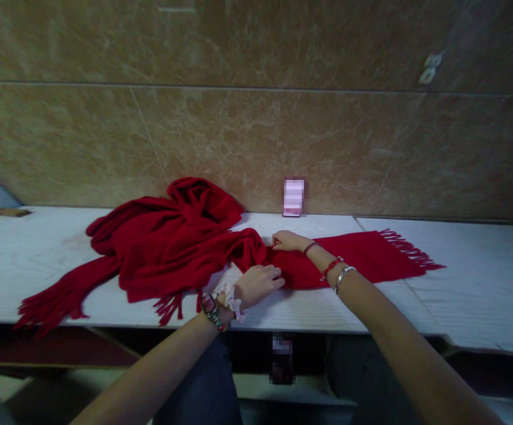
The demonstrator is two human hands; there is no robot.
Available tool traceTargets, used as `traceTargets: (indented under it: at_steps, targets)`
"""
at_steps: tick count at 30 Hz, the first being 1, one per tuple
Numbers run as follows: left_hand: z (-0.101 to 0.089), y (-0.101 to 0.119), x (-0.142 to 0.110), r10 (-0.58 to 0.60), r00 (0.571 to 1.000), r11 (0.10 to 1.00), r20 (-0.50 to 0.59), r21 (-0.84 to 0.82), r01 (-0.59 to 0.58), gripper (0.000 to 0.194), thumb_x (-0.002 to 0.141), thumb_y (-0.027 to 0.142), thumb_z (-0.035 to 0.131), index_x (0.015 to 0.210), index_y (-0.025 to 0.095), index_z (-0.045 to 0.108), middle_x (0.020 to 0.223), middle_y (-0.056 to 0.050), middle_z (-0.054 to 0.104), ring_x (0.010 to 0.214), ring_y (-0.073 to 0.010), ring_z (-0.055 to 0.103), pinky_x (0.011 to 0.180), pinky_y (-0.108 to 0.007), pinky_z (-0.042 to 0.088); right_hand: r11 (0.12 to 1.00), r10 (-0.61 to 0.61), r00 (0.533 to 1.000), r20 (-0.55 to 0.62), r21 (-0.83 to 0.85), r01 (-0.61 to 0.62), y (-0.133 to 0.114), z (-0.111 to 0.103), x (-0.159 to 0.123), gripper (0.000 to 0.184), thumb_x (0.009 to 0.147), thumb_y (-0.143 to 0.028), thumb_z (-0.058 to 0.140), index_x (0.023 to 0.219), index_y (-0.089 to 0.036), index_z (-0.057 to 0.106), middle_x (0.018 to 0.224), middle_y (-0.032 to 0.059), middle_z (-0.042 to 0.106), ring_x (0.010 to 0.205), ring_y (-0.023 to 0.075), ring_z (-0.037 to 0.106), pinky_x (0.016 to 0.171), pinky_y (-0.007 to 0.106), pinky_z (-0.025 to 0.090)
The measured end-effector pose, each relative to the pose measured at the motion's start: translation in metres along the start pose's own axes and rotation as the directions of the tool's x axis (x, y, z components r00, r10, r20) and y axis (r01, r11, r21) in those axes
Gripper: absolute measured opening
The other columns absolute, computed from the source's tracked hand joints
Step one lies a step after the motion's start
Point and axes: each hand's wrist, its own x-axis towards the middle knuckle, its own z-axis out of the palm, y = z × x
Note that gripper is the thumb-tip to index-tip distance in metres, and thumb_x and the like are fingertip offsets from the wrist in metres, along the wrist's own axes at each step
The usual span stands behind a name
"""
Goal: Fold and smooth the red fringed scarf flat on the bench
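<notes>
A red fringed scarf (353,257) lies flat across the white tabletop, its tassels (411,251) spread toward the right end. To the left, red cloth (163,254) is heaped in loose folds with fringes at its lower side; I cannot tell whether it is one scarf or several. My right hand (290,241) is closed, pinching the far edge of the flat part. Nearer to me, my left hand (258,285), with a ring, a watch and a pale scrunchie, has its fingers bent and closed on the near edge of the same scarf.
A phone (293,196) with a lit, blurred screen leans upright against the brown tiled wall (238,130) behind the table. The white table (482,283) has its front edge close to my legs. A small wall fitting (430,68) is at the upper right.
</notes>
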Motion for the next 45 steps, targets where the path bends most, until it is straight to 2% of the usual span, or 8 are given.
traceTargets:
  at_steps: [6, 13, 17, 22, 27, 31, 39, 45]
  targets:
    - [0.0, 0.0, 0.0, -0.015, 1.0, 1.0, 0.025, -0.019, 0.015, 0.016, 0.086, 0.013, 0.045, 0.095, 0.017, 0.057, 0.09, -0.006, 0.056, 0.082, -0.0168, 0.055, 0.062, -0.026, 0.046, 0.997, 0.072, 0.996, -0.06, 0.013, -0.071, 0.01, 0.003, 0.009, 0.01, 0.081, -0.019, 0.054, 0.086, -0.015, 0.062, 0.089, 0.0069, 0.067, 0.081, 0.0154, 0.059, 0.068, 0.023, 0.041]
    - [-0.006, -0.001, 0.0, -0.158, 0.98, 0.984, 0.12, -0.059, 0.166, 0.024, 0.085, 0.008, 0.04, 0.102, 0.017, 0.054, 0.095, -0.007, 0.053, 0.081, -0.0168, 0.058, 0.06, -0.026, 0.049, 0.989, 0.147, 0.967, -0.21, 0.025, -0.145, 0.013, 0.019, 0.013, 0.014, 0.087, -0.021, 0.046, 0.097, -0.015, 0.054, 0.095, 0.0092, 0.064, 0.09, 0.0195, 0.058, 0.075, 0.031, 0.04]
    - [-0.01, -0.002, -0.004, -0.247, 0.952, 0.96, 0.179, -0.087, 0.266, 0.028, 0.086, 0.013, 0.04, 0.111, 0.018, 0.053, 0.098, -0.008, 0.054, 0.077, -0.0172, 0.061, 0.059, -0.027, 0.05, 0.992, 0.128, 0.952, -0.279, 0.024, -0.127, 0.007, 0.03, 0.006, 0.016, 0.087, -0.022, 0.048, 0.1, -0.015, 0.053, 0.105, 0.0112, 0.06, 0.101, 0.0207, 0.053, 0.084, 0.035, 0.04]
    - [-0.016, -0.005, -0.006, -0.221, 0.966, 0.97, 0.133, -0.078, 0.232, 0.023, 0.084, 0.011, 0.044, 0.1, 0.018, 0.059, 0.09, -0.007, 0.057, 0.08, -0.0163, 0.059, 0.063, -0.025, 0.049, 0.996, 0.009, 0.902, -0.432, 0.081, 0.029, 0.012, 0.025, -0.03, 0.027, 0.083, -0.018, 0.051, 0.11, -0.011, 0.052, 0.111, 0.0138, 0.056, 0.107, 0.0201, 0.048, 0.09, 0.036, 0.039]
    - [-0.016, -0.01, -0.001, -0.23, 0.972, 0.971, 0.047, -0.061, 0.233, 0.019, 0.082, 0.006, 0.044, 0.09, 0.014, 0.06, 0.083, -0.007, 0.056, 0.078, -0.0171, 0.056, 0.067, -0.028, 0.047, 0.945, -0.235, 0.931, -0.279, 0.157, 0.286, 0.013, 0.012, -0.095, 0.02, 0.083, -0.021, 0.053, 0.1, -0.014, 0.059, 0.102, 0.0089, 0.062, 0.097, 0.0159, 0.055, 0.089, 0.031, 0.043]
    - [-0.014, -0.014, 0.001, -0.293, 0.956, 0.955, 0.008, -0.053, 0.293, 0.022, 0.081, 0.003, 0.042, 0.089, 0.014, 0.059, 0.087, -0.008, 0.055, 0.082, -0.0172, 0.054, 0.07, -0.028, 0.046, 0.954, -0.269, 0.94, -0.21, 0.077, 0.29, 0.007, 0.018, -0.13, 0.037, 0.08, -0.029, 0.058, 0.114, -0.015, 0.055, 0.113, 0.0106, 0.058, 0.106, 0.0195, 0.052, 0.091, 0.034, 0.043]
    - [-0.002, -0.006, 0.0, -0.184, 0.983, 0.983, -0.007, 0.002, 0.184, 0.017, 0.083, 0.01, 0.046, 0.091, 0.016, 0.059, 0.088, -0.007, 0.055, 0.084, -0.0188, 0.054, 0.071, -0.031, 0.044, 0.952, -0.27, 0.919, -0.286, -0.223, 0.21, 0.003, 0.037, -0.137, 0.024, 0.081, -0.008, 0.051, 0.102, -0.012, 0.062, 0.101, 0.0115, 0.064, 0.094, 0.0207, 0.058, 0.084, 0.036, 0.046]
    - [-0.007, -0.002, 0.003, -0.146, 0.989, 0.989, 0.015, 0.041, 0.145, 0.015, 0.085, 0.013, 0.047, 0.093, 0.016, 0.059, 0.093, -0.006, 0.057, 0.085, -0.0184, 0.055, 0.071, -0.031, 0.044, 0.927, -0.304, 0.891, -0.337, -0.32, 0.196, 0.005, 0.042, -0.141, 0.022, 0.083, -0.008, 0.048, 0.1, -0.013, 0.063, 0.098, 0.0109, 0.065, 0.089, 0.0191, 0.059, 0.079, 0.032, 0.047]
